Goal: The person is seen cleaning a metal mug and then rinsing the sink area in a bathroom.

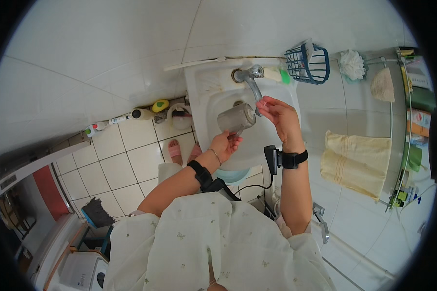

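My left hand (226, 144) is closed on the handle of a clear mug (234, 120), which is tilted on its side above the sink basin. The mug's mouth or base faces right, just under the end of the faucet spout (254, 89). At the spout's lower end, my right hand (282, 117) has its thumb and fingertips curled against it, and the fingers look wet. Whether water is running cannot be made out. Below both hands lies the white sink (202, 104), its drain partly hidden behind the mug.
A blue basket (308, 63) hangs at the sink's back right, near a white bath puff (352, 65). On the right, a yellow towel (356, 164) hangs from a rail. A light blue basin (231, 175) sits below the sink. Several bottles (142, 114) line the left wall.
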Demonstrator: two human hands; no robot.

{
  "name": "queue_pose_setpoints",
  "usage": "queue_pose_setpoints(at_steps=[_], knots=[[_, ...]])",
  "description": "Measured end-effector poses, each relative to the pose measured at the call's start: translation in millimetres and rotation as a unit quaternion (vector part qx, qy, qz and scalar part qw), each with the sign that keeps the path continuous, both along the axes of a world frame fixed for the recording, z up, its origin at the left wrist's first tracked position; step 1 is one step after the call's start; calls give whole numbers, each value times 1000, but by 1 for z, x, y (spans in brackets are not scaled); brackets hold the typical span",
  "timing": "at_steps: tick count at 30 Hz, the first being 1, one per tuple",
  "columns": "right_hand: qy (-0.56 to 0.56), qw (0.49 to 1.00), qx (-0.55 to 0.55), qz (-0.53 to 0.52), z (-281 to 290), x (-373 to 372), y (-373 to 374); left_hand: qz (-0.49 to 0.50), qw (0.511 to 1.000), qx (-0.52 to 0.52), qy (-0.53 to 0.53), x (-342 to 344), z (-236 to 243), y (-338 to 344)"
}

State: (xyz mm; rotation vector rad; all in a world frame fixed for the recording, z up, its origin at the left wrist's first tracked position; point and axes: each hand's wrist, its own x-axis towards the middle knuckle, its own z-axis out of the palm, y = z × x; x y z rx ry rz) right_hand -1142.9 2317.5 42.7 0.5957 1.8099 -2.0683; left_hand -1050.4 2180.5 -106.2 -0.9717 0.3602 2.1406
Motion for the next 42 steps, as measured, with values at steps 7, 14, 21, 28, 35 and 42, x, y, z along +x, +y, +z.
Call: queue_pose_setpoints(at_steps=[7, 14, 21, 28, 35, 42], knots=[[18, 977, 209, -21, -12, 12, 9, 2, 1000, 19, 13, -1, 1, -3], [118, 916, 384, 18, -30, 14, 6, 6, 1000, 28, 5, -2, 1, -3], [202, 891, 406, 10, -16, 7, 11, 0, 1000, 26, 5, -1, 2, -5], [17, 946, 324, -25, -20, 25, 12, 13, 999, 44, 7, 1, 1, -10], [-63, 947, 301, 98, -117, 83, 8, 22, 997, 70, 23, 3, -6, 3], [-102, 941, 303, 107, -80, 68, -30, 4, 995, 79, 58, -5, -14, 13]])
